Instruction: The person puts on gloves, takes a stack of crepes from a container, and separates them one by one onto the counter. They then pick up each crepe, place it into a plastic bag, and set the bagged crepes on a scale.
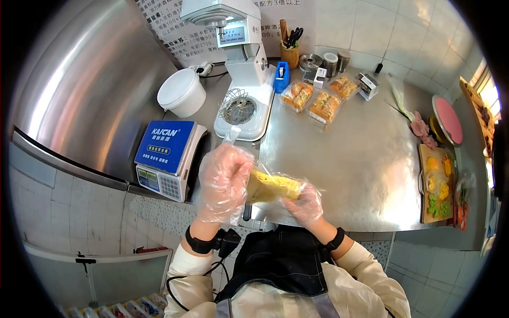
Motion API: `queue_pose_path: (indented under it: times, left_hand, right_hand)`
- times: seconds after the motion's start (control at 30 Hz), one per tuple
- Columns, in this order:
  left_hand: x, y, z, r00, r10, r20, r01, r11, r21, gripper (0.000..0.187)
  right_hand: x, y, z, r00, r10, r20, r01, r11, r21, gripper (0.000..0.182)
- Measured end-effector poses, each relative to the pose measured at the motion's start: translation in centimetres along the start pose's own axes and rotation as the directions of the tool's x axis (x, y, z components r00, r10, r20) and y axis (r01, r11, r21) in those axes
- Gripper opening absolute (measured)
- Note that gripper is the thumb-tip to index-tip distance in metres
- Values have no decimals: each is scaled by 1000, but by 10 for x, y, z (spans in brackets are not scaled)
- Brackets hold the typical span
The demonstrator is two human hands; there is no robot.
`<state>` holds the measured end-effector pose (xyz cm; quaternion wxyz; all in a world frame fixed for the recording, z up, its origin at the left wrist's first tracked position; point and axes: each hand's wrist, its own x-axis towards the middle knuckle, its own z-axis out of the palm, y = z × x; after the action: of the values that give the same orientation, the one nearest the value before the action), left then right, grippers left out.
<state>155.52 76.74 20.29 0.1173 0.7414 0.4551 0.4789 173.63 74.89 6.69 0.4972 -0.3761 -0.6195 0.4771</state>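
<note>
Between my hands, above the front edge of the steel table, is a clear plastic bag with yellow food (275,186) in it; the exact kind of food cannot be made out. My left hand (228,172), in a loose clear plastic glove, is closed at the bag's left end, its fingers curled. On the bag's right end, my right hand (305,204) grips low with the thumb and fingers, also in a clear glove. Left of my left hand stands a blue-topped KAICAN scale (165,146).
A white stand mixer (246,69) with a wire whisk stands behind my left hand, beside a white bucket (182,94). Packed bread (324,106), a blue tape dispenser (282,77) and jars sit at the back. A cutting board (426,159) with yellow and green pieces lies right.
</note>
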Motion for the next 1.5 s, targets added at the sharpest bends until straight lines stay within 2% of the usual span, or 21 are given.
queue_pose_path:
  times: [0.1,0.23,0.27,0.3,0.33,0.43,0.53,0.6,0.63,0.7,0.83,0.9,0.93,1.0,1.03,1.1,1.2,1.27,1.33,1.4,1.5]
  left_hand:
    - [8,2,-9,999,-19,44,17,999,47,9]
    - [4,-16,-23,983,-166,75,160,984,76,10]
    - [0,-23,-24,968,-243,66,237,967,88,11]
    - [-7,-38,-25,931,-354,86,355,935,2,13]
    - [-14,-52,-23,932,-355,78,356,934,-6,13]
    - [-33,-83,-14,883,-453,125,465,802,-376,12]
    - [-46,-99,-1,876,-459,149,444,644,-623,12]
    - [-54,-99,3,912,-380,156,403,756,-516,17]
    - [-58,-100,10,887,-412,209,435,592,-679,24]
    - [-79,-118,20,851,-359,382,487,269,-831,46]
    - [-107,-129,29,852,-303,428,507,272,-818,49]
    - [-111,-127,21,649,-541,535,759,510,-406,50]
    - [-108,-121,19,650,-543,531,759,505,-412,50]
    - [-101,-103,18,835,-424,350,541,522,-659,49]
    - [-102,-100,17,836,-427,346,540,521,-661,49]
    - [-99,-93,14,825,-483,293,418,173,-892,51]
    - [-90,-71,5,820,-474,321,389,51,-920,60]
    - [-94,-78,3,855,-387,345,414,109,-904,58]
    - [-86,-72,-6,882,-294,369,428,169,-888,55]
    - [-78,-54,-19,820,-421,389,571,540,-619,50]
    - [-69,-41,-23,785,-499,367,609,512,-606,49]
  right_hand:
    - [12,-5,6,988,132,84,-138,988,63,30]
    - [13,-3,-2,986,97,136,-98,995,3,23]
    - [14,-6,-4,986,97,139,-72,982,-175,20]
    - [15,-10,-8,985,98,141,-43,935,-351,18]
    - [14,-14,-11,984,97,146,-38,932,-360,18]
    - [17,-28,-16,992,4,129,58,878,-474,17]
    - [19,-50,-26,975,-158,154,208,893,-398,19]
    - [21,-54,-34,987,-31,160,92,916,-389,19]
    - [20,-56,-36,982,99,160,-32,927,-373,19]
    - [28,-65,-36,974,135,184,-69,942,-328,19]
    - [38,-71,-36,930,284,233,-216,936,-278,22]
    - [39,-68,-37,908,333,253,-244,913,-326,23]
    - [38,-61,-37,921,281,271,-199,935,-293,23]
    - [36,-58,-38,929,228,292,-151,953,-262,23]
    - [35,-61,-40,927,221,302,-125,944,-307,23]
    - [32,-70,-39,926,210,313,-94,933,-348,23]
    - [31,-78,-39,929,236,284,-187,964,-189,22]
    - [33,-75,-43,920,132,368,-37,967,-253,21]
    - [31,-74,-41,926,154,344,-103,981,-163,21]
    - [29,-75,-39,929,181,323,-167,983,-71,21]
    - [27,-76,-38,915,181,360,-183,983,-30,23]
